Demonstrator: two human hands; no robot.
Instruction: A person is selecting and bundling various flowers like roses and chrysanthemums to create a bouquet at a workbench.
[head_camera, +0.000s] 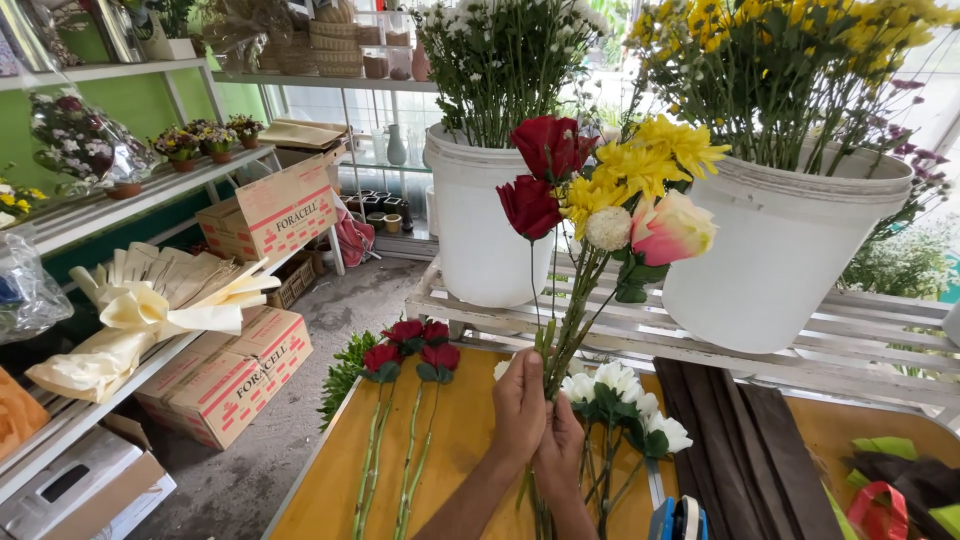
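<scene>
Far left shelves: cream ribbon bows (165, 310) lie on the middle shelf, cardboard boxes (235, 375) sit below and above them, and small potted flowers (200, 140) line the upper left shelf.
Table, lower left: red roses (410, 355) lie flat on the yellow tabletop (330, 490), stems pointing to the bottom edge, with green fern leaves (345, 375) just beside them.
Left hand (518, 405): low in the centre, fingers wrapped tight round the bouquet stems.
Right hand (560, 450): pressed against the left from behind and slightly lower, also closed on the same stems; the two hands sit together.
Bouquet (610, 195): upright in mid-frame above the hands, two red roses at left, yellow chrysanthemums on top, one round white bloom in the middle, a pink-and-cream rose at right.
Just right of the hands: white flowers (625, 395) lie on the table, and a blue tape dispenser (678, 520) peeks in at the bottom edge.
Behind: a white bucket (480, 240) of small white flowers on a slatted white rack (850, 350).
Upper right: a second white bucket (790, 260) full of yellow flowers.
Lower right: dark wrapping sheets (740, 440) on the table.
</scene>
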